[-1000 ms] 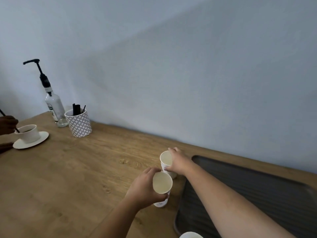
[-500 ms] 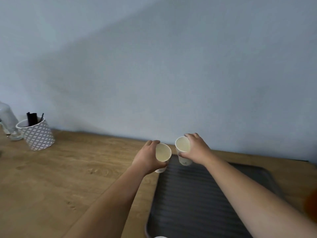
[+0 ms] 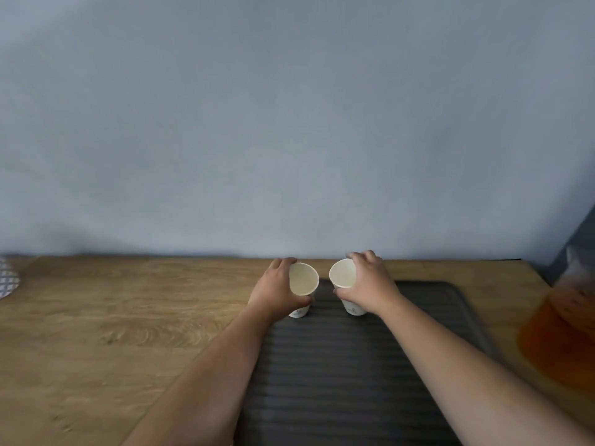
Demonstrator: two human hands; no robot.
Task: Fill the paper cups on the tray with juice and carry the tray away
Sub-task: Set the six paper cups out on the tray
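A dark ribbed tray (image 3: 347,365) lies on the wooden table (image 3: 112,317). My left hand (image 3: 277,292) grips a white paper cup (image 3: 303,280) at the tray's far left corner. My right hand (image 3: 370,286) grips a second white paper cup (image 3: 343,273) just to the right, over the tray's far edge. Both cups stand upright and show nothing inside. At the right edge, a clear jug of orange juice (image 3: 560,333) shows as a blur.
A plain blue-grey wall runs along the table's far edge. At the far left edge, a sliver of a white patterned holder (image 3: 6,278) is visible. Bare wood stretches left of the tray.
Both hands carried the cups rightward from the bare table to the tray's far end. The view swung right, so the syrup bottle and coffee cup left the frame and the juice jug appeared.
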